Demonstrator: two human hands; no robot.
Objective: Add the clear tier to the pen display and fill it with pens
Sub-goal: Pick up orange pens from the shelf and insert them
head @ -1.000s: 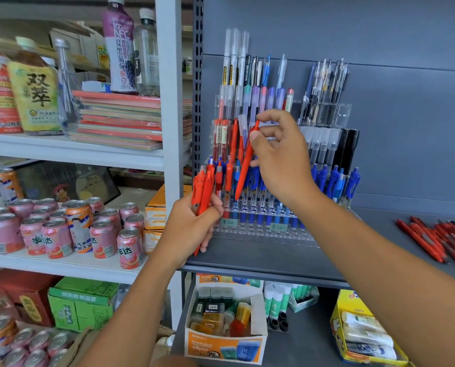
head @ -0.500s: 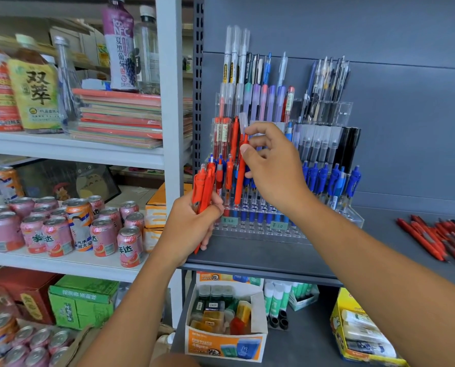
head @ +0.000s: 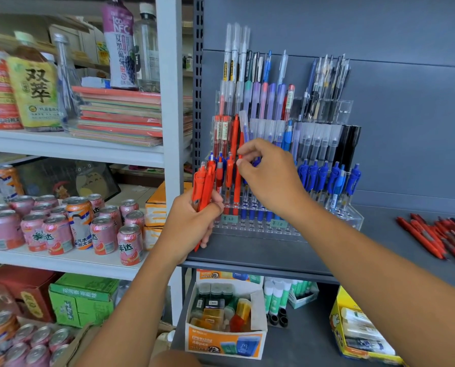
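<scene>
Head view, looking at a grey shelf (head: 260, 256): the clear tiered pen display (head: 287, 229) stands on it against the back panel, its rows packed with blue, black and pastel pens. The right hand (head: 272, 178) is up against the display's left half, thumb and forefinger pinching the upper part of a single red pen (head: 237, 190) that stands nearly upright, its lower end down among the holes of a front row. Just left of it and lower, at the display's left edge, the left hand (head: 192, 225) is closed round a bundle of red pens (head: 204, 185), their clips pointing up. More loose red pens (head: 438, 238) lie on the shelf, well off to the right of both hands.
</scene>
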